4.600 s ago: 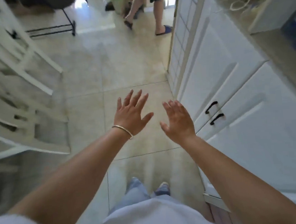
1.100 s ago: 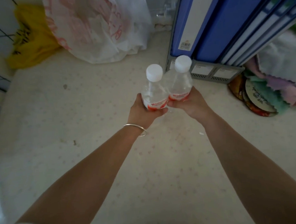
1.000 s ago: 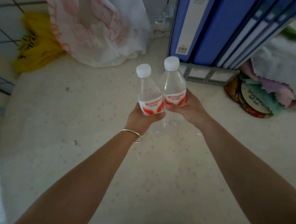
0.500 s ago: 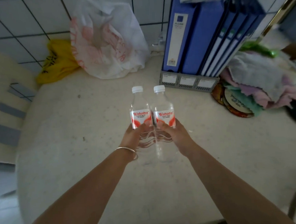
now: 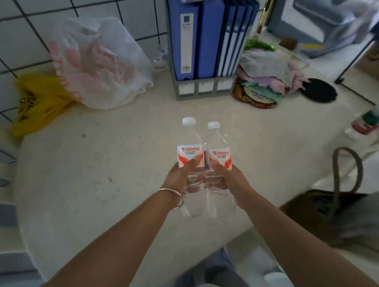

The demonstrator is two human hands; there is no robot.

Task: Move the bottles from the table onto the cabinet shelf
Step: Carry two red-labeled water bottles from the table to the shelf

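Right now a big pale desk (image 5: 78,178) fills most of the picture. At the top stands a white tiled wall (image 5: 8,39). Against it, in the upper middle, is a row of blue folders (image 5: 208,36) in a grey rack. A white plastic bag (image 5: 97,62) sits in the upper left, and a yellow bag (image 5: 37,102) is just beside it, further left. To the right of the folders lies a heap of soft cloths (image 5: 269,75). A brown bag with a loop handle (image 5: 335,196) is at the lower right.

Both arms reach up from the bottom of the picture to the middle. The left hand (image 5: 178,177) is wrapped around the left bottle (image 5: 190,152). The right hand (image 5: 230,178) is wrapped around the right bottle (image 5: 218,154). A thin bracelet (image 5: 172,196) is on the left wrist.

The two clear bottles stand upright, white caps at the top, side by side and touching or nearly so. Each has a red and white label. They are over the middle of the desk, and look lifted off it, though I cannot be sure.

Each bottle is already in its own hand, so neither hand is nearer. The cabinet shelf is not in the picture. I think the next job is to turn and carry both bottles to it, keeping them standing tall.
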